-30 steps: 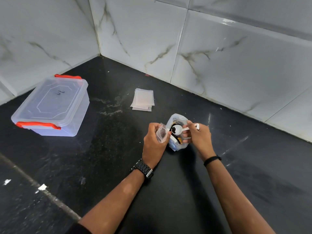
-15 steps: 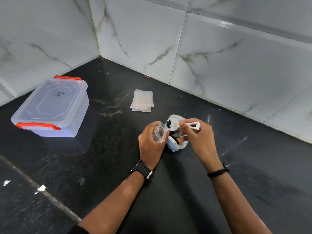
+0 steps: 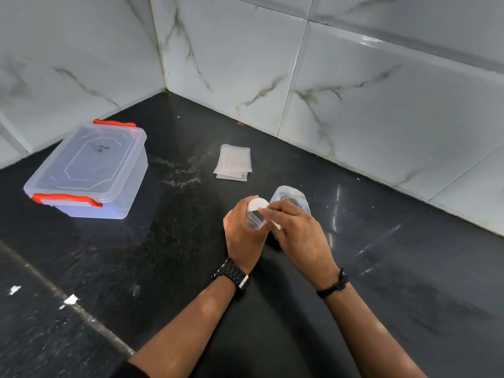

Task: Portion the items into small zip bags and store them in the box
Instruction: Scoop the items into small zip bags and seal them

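Observation:
My left hand (image 3: 241, 236) grips a small clear zip bag (image 3: 255, 219) held open and upright. My right hand (image 3: 296, 233) holds a white plastic spoon (image 3: 258, 204), whose bowl is turned face down over the small bag's mouth; the handle is mostly hidden under my fingers. Just behind my right hand stands a larger plastic bag of mixed small items (image 3: 290, 196), partly hidden. A stack of empty zip bags (image 3: 234, 162) lies flat further back. The clear storage box (image 3: 90, 170) with red latches sits closed at the left.
Black stone counter (image 3: 381, 268) runs into a corner of white marble-look wall tiles (image 3: 354, 91). A grey seam (image 3: 68, 304) crosses the counter at lower left, with small white scraps (image 3: 71, 299) beside it.
My right hand lifted the spoon out of the larger bag and carried it left onto the small bag's mouth, tipping it over. Both hands have closed together.

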